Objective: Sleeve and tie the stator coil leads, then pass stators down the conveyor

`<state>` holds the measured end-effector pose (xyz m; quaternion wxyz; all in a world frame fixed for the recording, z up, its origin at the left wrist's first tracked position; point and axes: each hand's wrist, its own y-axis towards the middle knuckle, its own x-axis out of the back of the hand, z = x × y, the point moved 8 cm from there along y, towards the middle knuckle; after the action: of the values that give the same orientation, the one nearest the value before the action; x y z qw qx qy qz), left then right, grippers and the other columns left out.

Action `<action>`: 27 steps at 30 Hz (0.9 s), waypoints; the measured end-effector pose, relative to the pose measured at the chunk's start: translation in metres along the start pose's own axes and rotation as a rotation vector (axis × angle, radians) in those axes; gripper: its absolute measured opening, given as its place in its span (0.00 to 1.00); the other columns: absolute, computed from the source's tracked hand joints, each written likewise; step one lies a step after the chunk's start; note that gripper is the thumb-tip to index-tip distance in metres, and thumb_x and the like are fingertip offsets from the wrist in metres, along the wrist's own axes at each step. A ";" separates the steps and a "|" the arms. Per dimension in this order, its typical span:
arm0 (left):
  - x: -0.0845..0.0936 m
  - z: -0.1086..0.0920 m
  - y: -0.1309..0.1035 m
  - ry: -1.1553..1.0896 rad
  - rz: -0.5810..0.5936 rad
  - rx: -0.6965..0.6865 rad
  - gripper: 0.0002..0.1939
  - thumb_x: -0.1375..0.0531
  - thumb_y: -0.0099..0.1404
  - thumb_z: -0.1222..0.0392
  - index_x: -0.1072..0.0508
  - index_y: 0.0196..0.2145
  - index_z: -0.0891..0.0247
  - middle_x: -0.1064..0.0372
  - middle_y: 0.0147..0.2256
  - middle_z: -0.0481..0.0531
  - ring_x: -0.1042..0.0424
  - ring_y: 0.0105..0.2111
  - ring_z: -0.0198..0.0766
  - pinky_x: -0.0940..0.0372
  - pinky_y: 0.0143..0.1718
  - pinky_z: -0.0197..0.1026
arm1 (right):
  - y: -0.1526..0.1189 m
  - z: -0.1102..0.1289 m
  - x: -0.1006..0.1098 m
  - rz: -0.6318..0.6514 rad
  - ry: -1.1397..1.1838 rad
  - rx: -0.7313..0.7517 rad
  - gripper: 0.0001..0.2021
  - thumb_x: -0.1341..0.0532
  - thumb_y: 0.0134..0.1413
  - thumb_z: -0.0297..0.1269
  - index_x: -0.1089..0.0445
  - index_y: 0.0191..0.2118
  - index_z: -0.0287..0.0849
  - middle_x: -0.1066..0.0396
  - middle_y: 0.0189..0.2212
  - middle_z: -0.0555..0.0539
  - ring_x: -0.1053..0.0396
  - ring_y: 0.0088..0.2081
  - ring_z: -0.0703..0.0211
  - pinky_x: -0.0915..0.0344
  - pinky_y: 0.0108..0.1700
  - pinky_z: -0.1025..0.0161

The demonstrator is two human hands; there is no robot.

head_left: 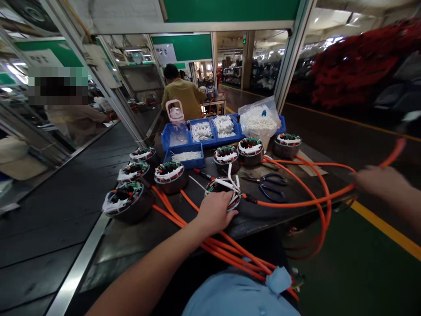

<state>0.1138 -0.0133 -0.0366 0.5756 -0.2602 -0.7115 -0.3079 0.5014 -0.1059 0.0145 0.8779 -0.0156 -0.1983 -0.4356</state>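
Note:
At the middle of the bench, my left hand (217, 211) grips the near side of a round wound motor core (234, 202), its fingers bent over the rim. White sleeves (232, 180) stick up from this core. An orange cable (296, 204) runs right from its black-wrapped end to my right hand (378, 182), which is blurred and closed around the cable off the bench's right side. The cable's free end rises beyond that hand. Pliers with blue handles (272, 179) lie just behind the cable, and a red and black tool (203, 174) lies behind the core.
Several other cores (128, 202) with orange cables (230, 254) stand left and behind. Blue bins (176, 139) of white sleeves and a plastic bag (259, 118) line the back. A metal post (292, 57) rises behind right. A person in yellow (182, 94) sits beyond.

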 end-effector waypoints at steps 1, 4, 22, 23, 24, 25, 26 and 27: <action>-0.002 0.000 -0.001 -0.010 -0.008 0.009 0.23 0.43 0.59 0.50 0.37 0.50 0.62 0.31 0.41 0.55 0.32 0.41 0.45 0.39 0.42 0.45 | -0.007 0.000 -0.025 0.101 -0.043 0.009 0.08 0.44 0.55 0.25 0.28 0.30 0.35 0.29 0.35 0.42 0.32 0.40 0.57 0.44 0.49 0.52; -0.007 0.002 -0.001 -0.003 -0.044 0.046 0.24 0.45 0.61 0.47 0.37 0.50 0.63 0.30 0.39 0.56 0.32 0.39 0.46 0.39 0.40 0.45 | -0.062 0.009 -0.114 0.500 -0.146 0.152 0.14 0.38 0.43 0.21 0.25 0.35 0.44 0.28 0.39 0.45 0.33 0.44 0.53 0.45 0.51 0.58; -0.007 -0.003 -0.002 0.031 -0.262 -0.123 0.19 0.48 0.64 0.52 0.34 0.47 0.68 0.29 0.33 0.56 0.31 0.33 0.43 0.39 0.34 0.46 | -0.145 0.010 -0.253 0.929 -0.655 0.904 0.11 0.50 0.57 0.32 0.34 0.43 0.41 0.30 0.35 0.46 0.33 0.38 0.57 0.43 0.37 0.65; -0.004 -0.003 -0.005 0.017 -0.312 -0.152 0.19 0.47 0.64 0.53 0.35 0.48 0.68 0.29 0.34 0.56 0.31 0.33 0.43 0.39 0.36 0.45 | -0.147 0.009 -0.252 0.930 -0.646 0.900 0.11 0.50 0.58 0.32 0.34 0.43 0.41 0.30 0.35 0.46 0.33 0.38 0.57 0.43 0.37 0.66; -0.003 -0.004 -0.008 0.004 -0.356 -0.193 0.19 0.46 0.64 0.54 0.36 0.49 0.68 0.29 0.35 0.56 0.32 0.34 0.41 0.39 0.37 0.44 | -0.148 0.009 -0.252 0.931 -0.638 0.896 0.11 0.50 0.58 0.32 0.34 0.43 0.41 0.30 0.35 0.46 0.33 0.38 0.57 0.43 0.37 0.66; -0.002 -0.004 -0.011 0.001 -0.395 -0.236 0.19 0.46 0.63 0.55 0.36 0.50 0.67 0.29 0.35 0.55 0.32 0.34 0.40 0.39 0.38 0.43 | -0.148 0.009 -0.251 0.931 -0.633 0.891 0.11 0.50 0.57 0.32 0.34 0.43 0.42 0.30 0.36 0.46 0.33 0.39 0.57 0.43 0.38 0.66; -0.001 -0.005 -0.013 0.012 -0.427 -0.278 0.19 0.45 0.63 0.57 0.37 0.50 0.65 0.29 0.34 0.54 0.32 0.33 0.38 0.39 0.38 0.42 | -0.148 0.009 -0.251 0.932 -0.631 0.885 0.11 0.50 0.57 0.32 0.34 0.43 0.42 0.29 0.36 0.46 0.33 0.39 0.58 0.43 0.38 0.66; -0.002 -0.007 -0.014 0.035 -0.453 -0.312 0.18 0.44 0.62 0.58 0.36 0.50 0.64 0.30 0.32 0.52 0.33 0.31 0.37 0.40 0.36 0.42 | -0.147 0.008 -0.251 0.934 -0.631 0.880 0.11 0.50 0.57 0.32 0.34 0.43 0.42 0.29 0.36 0.45 0.33 0.39 0.57 0.42 0.38 0.66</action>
<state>0.1083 -0.0277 -0.0393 0.4574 -0.1746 -0.6854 -0.5391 0.2492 -0.0051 -0.0900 0.7984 0.1312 -0.5728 0.1317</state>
